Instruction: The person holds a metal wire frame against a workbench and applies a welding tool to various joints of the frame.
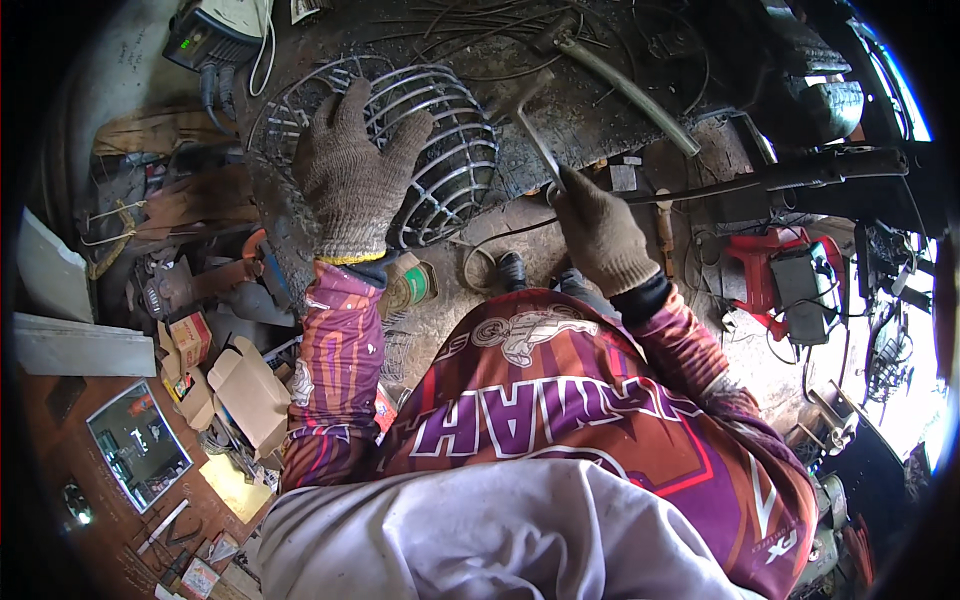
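A round cage of welded metal rods (450, 140) lies on the dark, dirty workbench (520, 165). My left hand (355, 180), in a grey-brown knit glove, rests on the left part of the cage with its thumb and forefinger spread apart; the ends of its other fingers are hard to make out. Just right of the cage, my gloved right hand (603, 232) is closed around the lower end of a chipping hammer (540, 140) with a thin bent rod handle. The hammer's head points away from me, above the bench and apart from the cage.
A larger hammer (630, 92) with a metal handle lies across the bench's far right, beside coiled wire (470, 35). A welding machine (218, 35) stands far left. Cardboard boxes (245, 395) sit at the left; a red-framed machine (770, 275) is on the right. A black cable (700, 190) runs past my right hand.
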